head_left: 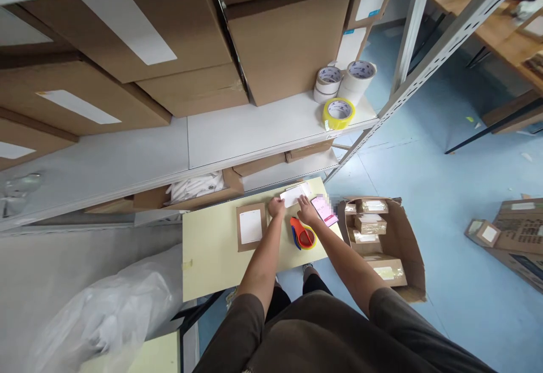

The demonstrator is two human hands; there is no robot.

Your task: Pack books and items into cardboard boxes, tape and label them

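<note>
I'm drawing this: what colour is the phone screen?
The phone screen is mainly pink, in the head view.

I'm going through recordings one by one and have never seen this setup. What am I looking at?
There is no machine here: these are a person's bare hands, seen by one camera worn on the head, looking forward and down. The left hand is curled at one end of a flat white piece; the right hand has fingers at its other end. How firm either grip is, I cannot tell. On the pale yellow table also lie a phone, an orange tape dispenser and a white-labelled brown packet. To the right, an open carton holds small boxes.
</note>
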